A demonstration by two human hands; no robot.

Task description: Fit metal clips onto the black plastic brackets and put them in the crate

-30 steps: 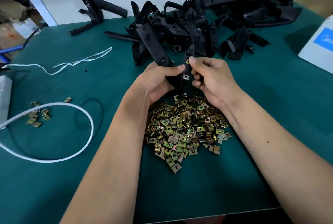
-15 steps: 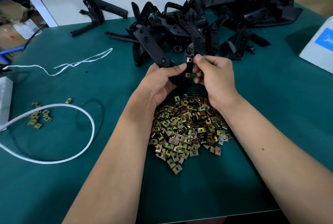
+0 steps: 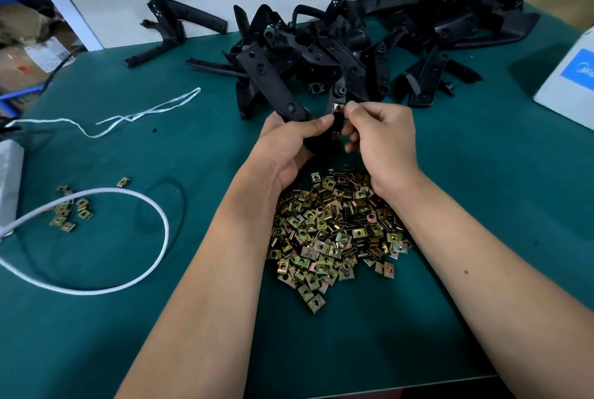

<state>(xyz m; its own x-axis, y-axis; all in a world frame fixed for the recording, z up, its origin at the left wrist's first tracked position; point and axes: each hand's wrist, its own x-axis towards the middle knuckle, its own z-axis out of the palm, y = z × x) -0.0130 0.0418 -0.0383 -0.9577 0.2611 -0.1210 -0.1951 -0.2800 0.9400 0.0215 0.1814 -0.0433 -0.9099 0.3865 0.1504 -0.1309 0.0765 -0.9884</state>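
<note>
Looking for containers first: only a white box [image 3: 570, 77] at the table's right edge shows, and I can't tell what's inside it. The left hand [image 3: 286, 148] has its fingers wrapped round a black bracket [image 3: 270, 83], thumb pressed across it, held above the green table [image 3: 482, 173]. The right hand [image 3: 379, 135] pinches a metal clip [image 3: 337, 107] between thumb and forefinger, right on the bracket's short arm. Another fitted clip [image 3: 336, 134] sits just below. Loose clips [image 3: 334, 234] pile under both wrists, spare brackets [image 3: 369, 42] heaped behind.
</note>
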